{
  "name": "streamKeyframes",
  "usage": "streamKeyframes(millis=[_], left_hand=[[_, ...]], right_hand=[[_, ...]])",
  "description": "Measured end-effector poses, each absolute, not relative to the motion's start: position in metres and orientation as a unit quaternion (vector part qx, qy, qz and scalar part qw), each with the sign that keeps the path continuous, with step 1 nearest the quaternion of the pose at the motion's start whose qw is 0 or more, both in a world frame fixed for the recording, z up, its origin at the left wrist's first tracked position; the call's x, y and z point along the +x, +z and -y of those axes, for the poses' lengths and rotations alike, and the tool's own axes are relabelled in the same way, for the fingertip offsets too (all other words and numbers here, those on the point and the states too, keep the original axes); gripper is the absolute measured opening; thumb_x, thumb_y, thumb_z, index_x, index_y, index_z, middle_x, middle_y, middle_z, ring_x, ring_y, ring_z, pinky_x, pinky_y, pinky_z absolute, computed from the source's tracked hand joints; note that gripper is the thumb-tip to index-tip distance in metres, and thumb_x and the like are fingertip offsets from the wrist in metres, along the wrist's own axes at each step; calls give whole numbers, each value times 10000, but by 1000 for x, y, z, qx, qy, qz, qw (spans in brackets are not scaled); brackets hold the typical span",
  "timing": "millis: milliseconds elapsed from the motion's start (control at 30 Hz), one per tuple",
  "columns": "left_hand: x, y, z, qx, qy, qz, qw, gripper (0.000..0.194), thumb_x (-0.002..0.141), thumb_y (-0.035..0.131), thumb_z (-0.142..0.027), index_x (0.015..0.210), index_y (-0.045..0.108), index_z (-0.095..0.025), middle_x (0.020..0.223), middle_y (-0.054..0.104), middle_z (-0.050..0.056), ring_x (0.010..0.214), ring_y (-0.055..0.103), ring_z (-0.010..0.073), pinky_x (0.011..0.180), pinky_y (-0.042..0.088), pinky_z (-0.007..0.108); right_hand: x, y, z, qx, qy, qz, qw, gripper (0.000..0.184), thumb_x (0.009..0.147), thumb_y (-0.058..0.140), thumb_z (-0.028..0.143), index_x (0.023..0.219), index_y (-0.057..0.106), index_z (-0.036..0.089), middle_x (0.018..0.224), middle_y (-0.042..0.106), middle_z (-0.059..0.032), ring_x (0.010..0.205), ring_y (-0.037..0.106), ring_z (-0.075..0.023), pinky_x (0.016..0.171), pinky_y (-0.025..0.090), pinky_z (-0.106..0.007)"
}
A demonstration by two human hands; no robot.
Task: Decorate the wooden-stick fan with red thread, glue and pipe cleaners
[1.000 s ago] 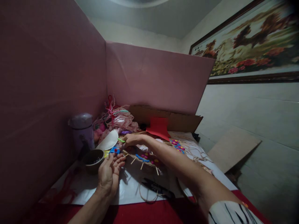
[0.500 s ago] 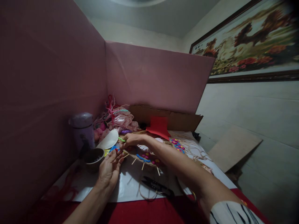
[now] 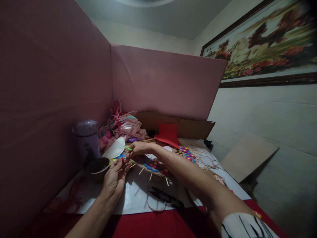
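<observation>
My left hand is closed, fingertips bunched around a small red piece. Just beyond it, my right hand reaches across with its fingers pinched together, and what lies between them is too small to name. A bright green strip shows at the right fingertips; whether it is held, I cannot tell. Under the right forearm lies a craft piece with thin sticks poking out along its edge and blue and pink decorations, partly hidden by the arm. Blue and yellow bits show beside the left fingertips.
A dark bowl and a purple bottle stand at the left. A folded white paper plate leans behind the hands. Black snips lie near the front edge. Red paper rests by the cardboard.
Both hands stay close together in nearly the same spot, with only slight finger movement at the left hand. The view has shifted a little.
</observation>
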State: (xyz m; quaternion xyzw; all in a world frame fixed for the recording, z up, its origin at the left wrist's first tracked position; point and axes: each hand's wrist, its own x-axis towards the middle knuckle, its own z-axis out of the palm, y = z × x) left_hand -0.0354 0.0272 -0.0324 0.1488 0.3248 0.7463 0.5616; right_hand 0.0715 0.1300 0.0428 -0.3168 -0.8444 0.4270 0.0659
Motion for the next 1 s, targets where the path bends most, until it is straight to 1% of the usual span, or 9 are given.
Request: streamKeyframes(millis=[100, 300, 467, 600, 767, 1000], left_hand=[[-35, -33, -28, 154, 747, -316, 564, 208, 880, 426, -31, 764, 582, -107, 644, 650, 37, 531, 642, 117, 505, 552, 205], [-35, -31, -29, 146, 744, -311, 572, 213, 874, 432, -16, 760, 593, -97, 622, 643, 35, 520, 636, 109, 491, 540, 183], [-33, -26, -27, 128, 743, -313, 578, 231, 883, 410, -16, 749, 582, -93, 618, 637, 34, 514, 626, 106, 497, 545, 197], [-33, -23, -26, 121, 730, -325, 589, 232, 894, 407, -44, 750, 583, -91, 613, 630, 41, 503, 621, 112, 471, 531, 196], [-34, -23, -26, 135, 727, -316, 594, 244, 894, 409, -54, 742, 597, -88, 622, 624, 44, 503, 612, 108, 468, 530, 200], [-34, -23, -27, 140, 718, -317, 603, 256, 900, 409, -80, 718, 589, -100, 634, 618, 52, 529, 613, 114, 500, 547, 218]], right_hand=[[71, 43, -130, -320, 427, 844, 65, 60, 649, 616, 103, 682, 579, 136, 563, 492, 70, 504, 419, -63, 492, 349, -179], [72, 43, -125, -324, 432, 839, 64, 80, 678, 627, 117, 681, 554, 147, 542, 479, 74, 477, 419, -60, 477, 349, -177], [72, 45, -124, -319, 433, 840, 68, 100, 680, 636, 99, 686, 549, 149, 549, 485, 78, 497, 427, -59, 496, 354, -173], [72, 44, -125, -314, 432, 842, 75, 110, 674, 634, 84, 680, 545, 150, 554, 488, 80, 513, 419, -59, 508, 353, -172], [71, 41, -127, -308, 432, 844, 76, 112, 673, 642, 117, 672, 537, 156, 543, 480, 81, 509, 418, -67, 495, 346, -180], [71, 37, -131, -299, 431, 847, 84, 122, 663, 655, 132, 685, 537, 156, 569, 485, 82, 526, 427, -63, 512, 345, -177]])
